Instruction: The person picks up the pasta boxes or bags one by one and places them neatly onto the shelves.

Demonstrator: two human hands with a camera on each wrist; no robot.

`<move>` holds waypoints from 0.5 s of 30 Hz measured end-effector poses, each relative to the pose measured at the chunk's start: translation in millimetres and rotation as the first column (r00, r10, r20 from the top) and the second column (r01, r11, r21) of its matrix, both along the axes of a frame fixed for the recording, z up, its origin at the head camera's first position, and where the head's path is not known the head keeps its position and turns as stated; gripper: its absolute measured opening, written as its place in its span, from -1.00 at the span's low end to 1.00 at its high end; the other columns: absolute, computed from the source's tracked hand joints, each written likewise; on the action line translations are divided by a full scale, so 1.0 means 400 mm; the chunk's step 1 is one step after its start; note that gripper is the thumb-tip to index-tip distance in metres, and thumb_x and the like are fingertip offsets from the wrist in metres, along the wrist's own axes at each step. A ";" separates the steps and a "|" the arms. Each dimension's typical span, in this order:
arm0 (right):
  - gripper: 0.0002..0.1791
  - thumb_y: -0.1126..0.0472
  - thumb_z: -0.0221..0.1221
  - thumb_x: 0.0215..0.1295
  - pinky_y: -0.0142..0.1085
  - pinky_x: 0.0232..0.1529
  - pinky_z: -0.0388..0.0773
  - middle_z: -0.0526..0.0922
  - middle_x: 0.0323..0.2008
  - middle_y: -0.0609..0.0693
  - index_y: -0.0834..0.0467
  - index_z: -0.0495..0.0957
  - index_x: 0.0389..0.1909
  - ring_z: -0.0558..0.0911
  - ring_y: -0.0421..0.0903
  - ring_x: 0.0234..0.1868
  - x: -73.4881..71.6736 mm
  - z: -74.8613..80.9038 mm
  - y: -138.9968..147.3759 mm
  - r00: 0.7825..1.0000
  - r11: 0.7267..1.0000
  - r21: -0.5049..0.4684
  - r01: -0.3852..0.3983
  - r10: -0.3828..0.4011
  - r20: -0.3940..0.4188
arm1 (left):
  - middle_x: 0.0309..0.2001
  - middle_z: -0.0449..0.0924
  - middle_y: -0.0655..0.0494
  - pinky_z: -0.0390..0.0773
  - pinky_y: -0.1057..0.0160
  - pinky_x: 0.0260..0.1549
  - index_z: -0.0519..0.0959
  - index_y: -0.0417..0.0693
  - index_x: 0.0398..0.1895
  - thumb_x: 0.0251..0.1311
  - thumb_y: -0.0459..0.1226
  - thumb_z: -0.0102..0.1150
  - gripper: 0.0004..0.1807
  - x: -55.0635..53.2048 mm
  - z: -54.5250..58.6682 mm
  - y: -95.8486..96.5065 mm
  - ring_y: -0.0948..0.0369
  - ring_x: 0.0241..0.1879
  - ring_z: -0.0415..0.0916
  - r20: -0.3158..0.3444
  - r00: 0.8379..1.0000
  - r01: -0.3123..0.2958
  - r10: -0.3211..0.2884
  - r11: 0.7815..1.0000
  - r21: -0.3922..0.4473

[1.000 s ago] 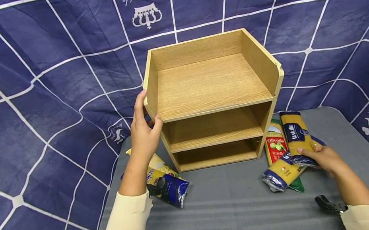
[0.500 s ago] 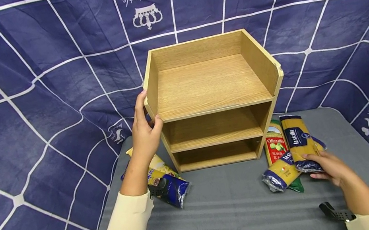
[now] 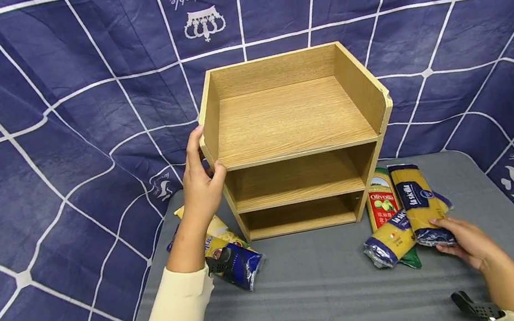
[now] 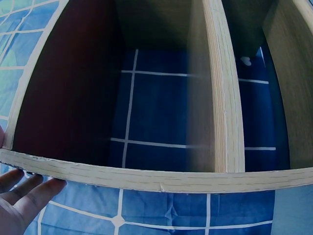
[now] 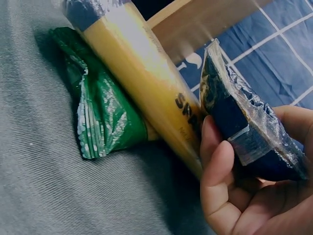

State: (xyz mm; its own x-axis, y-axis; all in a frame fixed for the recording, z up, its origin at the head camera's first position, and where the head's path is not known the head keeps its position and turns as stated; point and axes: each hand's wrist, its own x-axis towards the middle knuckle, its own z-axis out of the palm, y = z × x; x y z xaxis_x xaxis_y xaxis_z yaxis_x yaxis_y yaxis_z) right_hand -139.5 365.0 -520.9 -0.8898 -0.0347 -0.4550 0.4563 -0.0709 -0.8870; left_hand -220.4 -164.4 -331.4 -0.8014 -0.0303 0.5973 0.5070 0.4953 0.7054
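My left hand [image 3: 203,191] holds the left side panel of a wooden shelf [image 3: 295,149], thumb at the front edge and fingers along the outside. In the left wrist view, its fingers [image 4: 36,196] lie against the panel's outer face. At the right, my right hand [image 3: 469,244] grips the near end of a yellow and blue spaghetti packet [image 3: 417,202]. The right wrist view shows the packet's clear and blue end [image 5: 254,142] between thumb and fingers. Beneath it a second spaghetti packet [image 3: 391,240] lies slantwise across a green and red Olivoila packet [image 3: 381,199].
Left of the shelf, a blue and yellow packet [image 3: 240,264] and a pale yellow packet [image 3: 219,228] lie partly behind my left arm. A grey cloth [image 3: 317,285] covers the table. A blue checked curtain [image 3: 118,48] hangs behind and at both sides.
My right hand has drawn the held spaghetti packet slightly towards me, and its fingers have shifted around the near end. My left hand stays on the shelf.
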 end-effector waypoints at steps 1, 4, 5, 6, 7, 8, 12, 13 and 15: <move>-0.86 0.10 0.03 0.54 -0.31 -0.25 0.72 0.65 -0.33 -0.14 -0.12 0.52 -0.26 0.67 -0.25 -0.31 0.000 -0.002 0.000 1.000 0.999 -0.032 0.011 -0.011 -0.002 | 0.49 0.23 0.06 0.64 -0.13 0.04 0.09 0.47 0.54 0.27 -0.43 0.01 -0.15 -0.001 0.000 0.000 0.04 0.28 0.42 -0.002 1.000 0.001 -0.001 1.000 0.002; -0.80 0.15 -0.01 0.56 -0.26 -0.18 0.73 0.67 -0.30 -0.14 -0.12 0.54 -0.26 0.69 -0.22 -0.26 0.001 -0.011 0.001 1.000 0.993 -0.117 -0.002 -0.002 -0.030 | 0.48 0.24 0.04 0.65 -0.13 0.03 0.10 0.45 0.54 0.26 -0.44 0.02 -0.15 -0.003 0.001 -0.001 0.03 0.27 0.43 -0.007 1.000 -0.002 0.002 1.000 0.002; -0.79 0.17 -0.02 0.57 -0.25 -0.17 0.73 0.68 -0.29 -0.14 -0.12 0.55 -0.25 0.69 -0.22 -0.24 0.000 -0.013 0.001 0.999 0.990 -0.141 -0.005 -0.001 -0.043 | 0.48 0.24 0.03 0.65 -0.13 0.02 0.10 0.45 0.54 0.26 -0.43 0.03 -0.15 -0.003 0.001 -0.001 0.03 0.26 0.43 -0.007 1.000 -0.005 0.005 1.000 0.000; -0.78 0.18 -0.03 0.57 -0.25 -0.15 0.74 0.68 -0.27 -0.13 -0.12 0.56 -0.24 0.70 -0.21 -0.23 0.000 -0.015 0.001 0.998 0.986 -0.167 -0.009 0.000 -0.056 | 0.48 0.24 0.02 0.65 -0.13 0.02 0.09 0.45 0.54 0.26 -0.43 0.03 -0.15 -0.004 0.001 -0.001 0.03 0.26 0.43 -0.007 1.000 -0.007 0.007 1.000 -0.001; -0.77 0.20 -0.04 0.58 -0.24 -0.14 0.74 0.69 -0.26 -0.13 -0.13 0.56 -0.22 0.71 -0.21 -0.22 0.000 -0.017 0.001 0.998 0.982 -0.188 -0.015 0.002 -0.069 | 0.47 0.25 0.01 0.65 -0.14 0.01 0.10 0.45 0.54 0.26 -0.43 0.03 -0.15 -0.004 0.002 -0.001 0.03 0.26 0.44 -0.007 1.000 -0.008 0.008 1.000 -0.001; -0.75 0.20 -0.05 0.58 -0.25 -0.13 0.73 0.70 -0.26 -0.13 -0.14 0.57 -0.21 0.71 -0.21 -0.21 0.000 -0.020 0.003 0.997 0.978 -0.207 -0.024 0.008 -0.080 | 0.47 0.25 0.00 0.65 -0.14 0.01 0.09 0.45 0.54 0.25 -0.43 0.03 -0.14 -0.004 0.002 -0.001 0.03 0.25 0.44 -0.007 1.000 -0.011 0.011 1.000 -0.003; -0.70 0.23 -0.06 0.58 -0.28 -0.16 0.73 0.71 -0.25 -0.16 -0.20 0.59 -0.17 0.72 -0.22 -0.20 0.005 -0.031 0.005 0.992 0.969 -0.246 -0.023 -0.008 -0.124 | 0.47 0.25 0.00 0.65 -0.14 0.01 0.08 0.47 0.54 0.25 -0.42 0.02 -0.14 -0.008 0.000 -0.001 0.00 0.25 0.44 -0.007 1.000 -0.011 0.011 1.000 -0.008; -0.70 0.24 -0.06 0.58 -0.29 -0.16 0.73 0.71 -0.24 -0.17 -0.21 0.59 -0.16 0.72 -0.23 -0.20 0.006 -0.035 0.006 0.991 0.969 -0.248 -0.023 -0.011 -0.135 | 0.47 0.25 0.00 0.65 -0.13 0.01 0.08 0.47 0.54 0.25 -0.42 0.02 -0.14 -0.009 -0.001 -0.001 0.00 0.25 0.44 -0.007 1.000 -0.011 0.011 1.000 -0.008; -0.69 0.25 -0.06 0.58 -0.30 -0.18 0.73 0.71 -0.24 -0.17 -0.21 0.59 -0.15 0.72 -0.23 -0.21 0.009 -0.041 0.005 0.987 0.968 -0.250 -0.014 -0.027 -0.158 | 0.47 0.25 0.00 0.65 -0.13 0.01 0.08 0.48 0.54 0.25 -0.41 0.02 -0.14 -0.010 -0.003 -0.001 -0.01 0.24 0.44 -0.005 1.000 -0.010 0.010 1.000 -0.008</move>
